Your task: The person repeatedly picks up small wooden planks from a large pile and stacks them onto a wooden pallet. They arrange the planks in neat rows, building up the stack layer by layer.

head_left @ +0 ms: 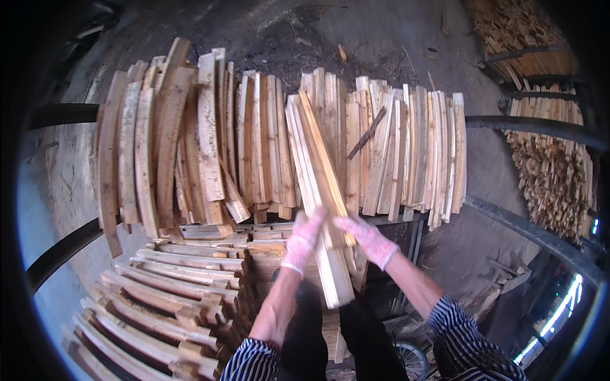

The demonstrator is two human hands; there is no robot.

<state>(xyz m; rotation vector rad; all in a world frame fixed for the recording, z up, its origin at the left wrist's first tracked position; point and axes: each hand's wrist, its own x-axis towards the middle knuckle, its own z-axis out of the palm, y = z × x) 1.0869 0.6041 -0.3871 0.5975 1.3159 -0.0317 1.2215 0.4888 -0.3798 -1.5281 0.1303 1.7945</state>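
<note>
A broad row of wooden slats (254, 140) is lying across two dark metal rails (534, 127), spanning most of the view. Below it on the left, a stack of cut boards (165, 298) is rising in tiers. A bundle of long slats (321, 190) is leaning tilted over the row, its lower end reaching toward the person. The gloved left hand (304, 240) is gripping the bundle's left side, while the gloved right hand (368, 240) is clasping its right edge.
</note>
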